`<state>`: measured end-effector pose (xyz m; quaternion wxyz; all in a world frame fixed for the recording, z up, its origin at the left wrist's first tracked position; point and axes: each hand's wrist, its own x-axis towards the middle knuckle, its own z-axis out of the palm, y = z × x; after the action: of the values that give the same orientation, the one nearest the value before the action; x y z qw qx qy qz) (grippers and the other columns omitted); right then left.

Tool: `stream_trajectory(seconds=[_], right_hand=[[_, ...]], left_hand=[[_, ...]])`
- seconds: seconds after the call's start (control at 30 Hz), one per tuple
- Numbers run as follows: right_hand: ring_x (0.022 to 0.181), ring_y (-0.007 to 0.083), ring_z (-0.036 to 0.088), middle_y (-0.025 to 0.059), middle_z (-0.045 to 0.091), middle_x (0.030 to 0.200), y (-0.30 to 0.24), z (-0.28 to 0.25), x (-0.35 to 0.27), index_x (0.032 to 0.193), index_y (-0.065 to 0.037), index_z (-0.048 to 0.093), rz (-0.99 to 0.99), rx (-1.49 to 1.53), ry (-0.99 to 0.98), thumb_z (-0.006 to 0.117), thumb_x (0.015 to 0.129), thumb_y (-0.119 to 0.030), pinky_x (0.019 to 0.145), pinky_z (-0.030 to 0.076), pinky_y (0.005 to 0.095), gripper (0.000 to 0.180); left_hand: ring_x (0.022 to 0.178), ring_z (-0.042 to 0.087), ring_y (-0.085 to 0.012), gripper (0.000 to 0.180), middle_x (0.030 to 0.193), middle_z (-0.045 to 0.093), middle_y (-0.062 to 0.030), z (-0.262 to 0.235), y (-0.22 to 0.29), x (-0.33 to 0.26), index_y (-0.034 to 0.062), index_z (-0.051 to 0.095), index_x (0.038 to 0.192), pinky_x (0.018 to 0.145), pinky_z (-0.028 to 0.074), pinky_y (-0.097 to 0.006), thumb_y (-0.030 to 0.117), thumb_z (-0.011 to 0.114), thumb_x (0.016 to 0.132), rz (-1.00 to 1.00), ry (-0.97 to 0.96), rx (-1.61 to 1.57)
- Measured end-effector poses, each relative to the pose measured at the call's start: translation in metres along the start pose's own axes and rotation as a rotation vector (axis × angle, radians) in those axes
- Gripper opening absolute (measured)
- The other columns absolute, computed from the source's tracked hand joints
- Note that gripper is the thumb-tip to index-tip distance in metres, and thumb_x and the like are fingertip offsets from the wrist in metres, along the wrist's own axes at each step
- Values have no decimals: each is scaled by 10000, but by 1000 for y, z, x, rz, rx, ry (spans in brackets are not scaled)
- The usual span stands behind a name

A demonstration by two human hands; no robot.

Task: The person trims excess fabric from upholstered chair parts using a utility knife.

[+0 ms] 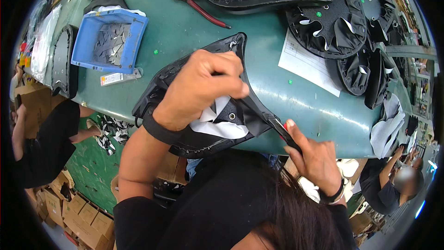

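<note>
A black, leather-like covered panel [210, 144] with a pointed corner lies at the table's near edge, its inner side up. White cloth backing [221, 129] and a metal eyelet show in its opening. My left hand [206, 88] is closed over the panel, gripping a stretched strip of its black cover [252, 106]. At the panel's right edge, my right hand [314, 159] is wrapped round a slim black-handled tool [291, 141] with a red part. The tool's tip meets the cover; its exact kind is unclear.
Red-handled cutting pliers [203, 11] lie beyond the panel. A blue bin [111, 41] of grey scraps stands left, beside a small box [118, 78]. More black panels [326, 18] and a paper sheet [307, 62] occupy the right. Other people are on both sides.
</note>
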<state>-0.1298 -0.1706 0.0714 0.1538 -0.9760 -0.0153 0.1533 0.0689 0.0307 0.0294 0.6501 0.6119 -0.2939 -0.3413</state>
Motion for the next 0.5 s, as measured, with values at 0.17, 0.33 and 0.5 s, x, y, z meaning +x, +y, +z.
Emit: stream_trajectory(seconds=[0.17, 0.33, 0.5], right_hand=[[519, 316, 567, 102, 571, 605, -14, 15, -11, 1376, -150, 509, 95, 37, 136, 709, 827, -247, 545, 441, 408, 592], [459, 300, 530, 86, 522, 561, 10, -8, 22, 1374, -244, 514, 36, -79, 129, 657, 870, -295, 451, 384, 402, 526], [452, 303, 536, 73, 528, 545, 12, -14, 43, 1371, -248, 503, -59, -90, 72, 657, 870, -308, 442, 388, 393, 527]], left_hand=[[803, 546, -196, 197, 869, 576, -68, -27, -3, -7, -11, 567, 714, 732, 423, -282, 121, 678, 811, 258, 358, 342], [836, 618, -325, 241, 1104, 618, -156, -34, 30, -53, 7, 643, 772, 700, 478, -359, 232, 662, 857, -267, 189, 997], [1058, 621, -248, 337, 1016, 673, -116, -9, 22, -34, -3, 625, 760, 770, 462, -307, 278, 592, 944, 162, 155, -60]])
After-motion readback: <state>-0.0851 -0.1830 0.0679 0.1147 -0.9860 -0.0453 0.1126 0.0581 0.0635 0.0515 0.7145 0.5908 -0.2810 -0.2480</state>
